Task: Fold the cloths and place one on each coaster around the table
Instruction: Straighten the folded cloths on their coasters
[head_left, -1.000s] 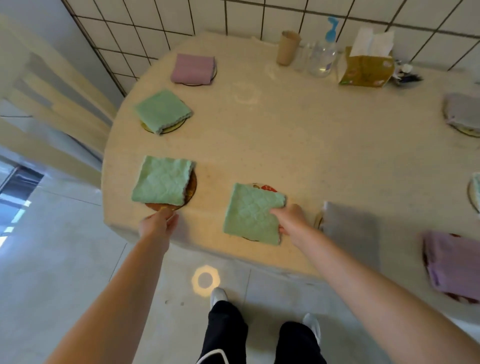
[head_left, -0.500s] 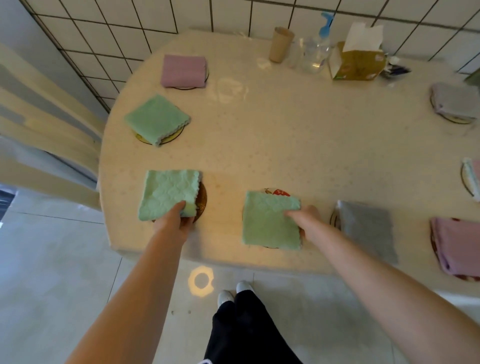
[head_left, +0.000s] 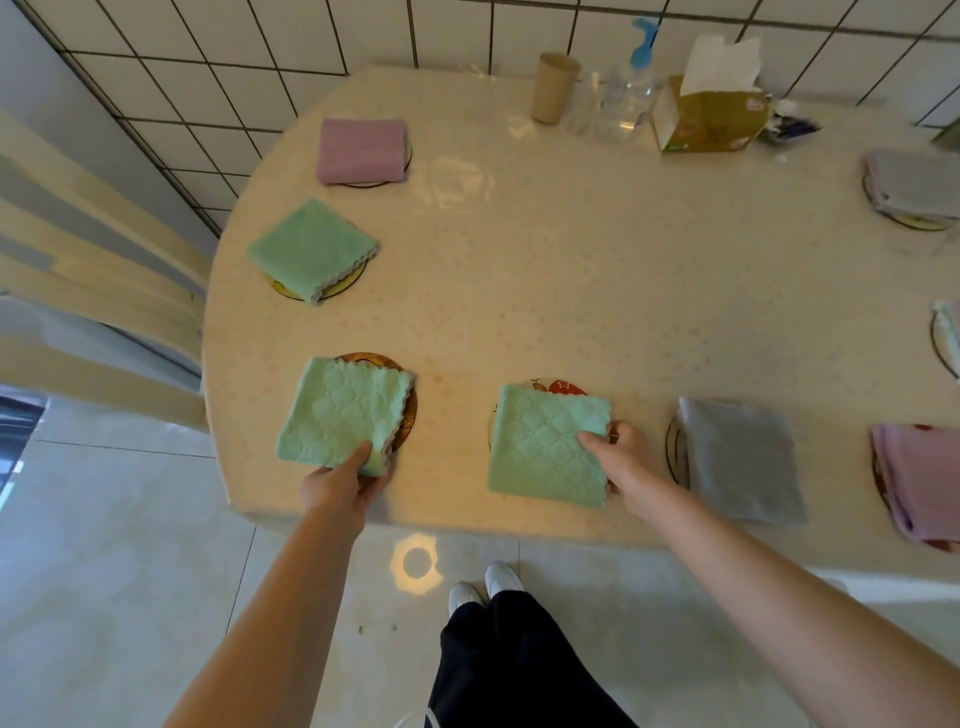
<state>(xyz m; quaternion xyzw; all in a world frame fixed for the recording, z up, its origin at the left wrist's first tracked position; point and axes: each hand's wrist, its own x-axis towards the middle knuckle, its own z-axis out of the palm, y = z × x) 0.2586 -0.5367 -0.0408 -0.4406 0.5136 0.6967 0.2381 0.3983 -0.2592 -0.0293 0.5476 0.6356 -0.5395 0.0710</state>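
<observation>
1. Two hands work at the six o'clock edge of the large round cream speckled table (head_left: 597, 270), each on its own folded cloth; the coming move turns on the left cloth, which lies at twelve o'clock from the left hand's fingers, its long side running roughly twelve to six, tilted slightly.
2. The left hand (head_left: 340, 486) pinches the near right corner of the mint-green quilted square cloth (head_left: 343, 413), thumb on top, fingers tucked beneath; this cloth sits off-centre on a round amber glossy coaster (head_left: 408, 410) that peeks out at its three o'clock side.
3. The right hand (head_left: 626, 465) pinches the right edge of a second mint-green quilted cloth (head_left: 548, 444), thumb on top, which covers most of a round printed coaster (head_left: 563, 387) showing at twelve o'clock.
4. The cloths look soft, fleecy, with scalloped edges; I judge they will slide readily on the smooth top.
5. Other folded cloths, green, pink and grey, already rest on coasters round the rim.
</observation>
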